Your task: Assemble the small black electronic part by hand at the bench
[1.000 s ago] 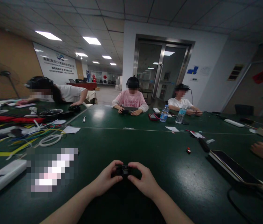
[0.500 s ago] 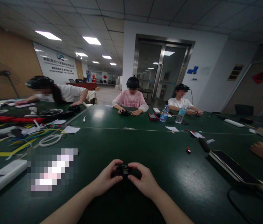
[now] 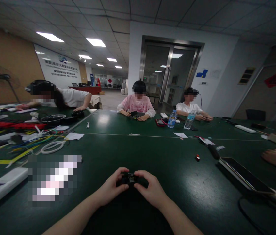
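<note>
Between my two hands is a small black object (image 3: 131,178) with a lighter detail in its middle; it is too dark and small to tell its kind. My left hand (image 3: 114,184) grips its left side, thumb below and fingers above. From the other side, my right hand (image 3: 150,187) pinches its right end in the same way. Fingers cover both ends of the object. It is held close above the dark green table (image 3: 167,156), near my side.
A white power strip (image 3: 3,189) and a coil of white cable (image 3: 53,147) lie on the left. To the right are a small red-and-black piece (image 3: 197,158) and a phone (image 3: 245,174). Two water bottles (image 3: 172,119) stand farther back. Several people sit around the table.
My hands and the black object stay almost the same. Across the table, the person in pink has raised and tilted a dark object in their hands.
</note>
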A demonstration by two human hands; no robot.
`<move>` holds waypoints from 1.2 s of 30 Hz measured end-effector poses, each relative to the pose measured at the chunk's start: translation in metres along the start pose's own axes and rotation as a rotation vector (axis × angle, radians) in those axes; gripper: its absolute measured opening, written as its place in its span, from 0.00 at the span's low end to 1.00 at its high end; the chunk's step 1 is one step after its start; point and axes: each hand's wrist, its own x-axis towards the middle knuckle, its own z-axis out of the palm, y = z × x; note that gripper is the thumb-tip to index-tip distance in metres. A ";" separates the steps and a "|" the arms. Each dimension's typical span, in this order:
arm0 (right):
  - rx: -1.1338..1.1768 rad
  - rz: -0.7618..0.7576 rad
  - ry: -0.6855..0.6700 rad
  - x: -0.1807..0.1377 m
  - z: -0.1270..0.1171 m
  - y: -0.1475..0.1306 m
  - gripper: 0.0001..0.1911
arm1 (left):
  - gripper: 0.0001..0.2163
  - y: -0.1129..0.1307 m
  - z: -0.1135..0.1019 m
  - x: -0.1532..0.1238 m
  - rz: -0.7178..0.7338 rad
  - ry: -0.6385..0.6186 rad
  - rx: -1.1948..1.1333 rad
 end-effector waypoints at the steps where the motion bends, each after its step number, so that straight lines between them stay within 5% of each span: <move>1: -0.001 0.001 -0.002 0.000 0.000 -0.001 0.17 | 0.20 0.001 0.000 0.000 -0.002 -0.001 -0.001; 36: 0.032 -0.011 0.010 0.000 0.003 -0.003 0.17 | 0.19 0.000 -0.003 -0.002 0.010 0.009 -0.003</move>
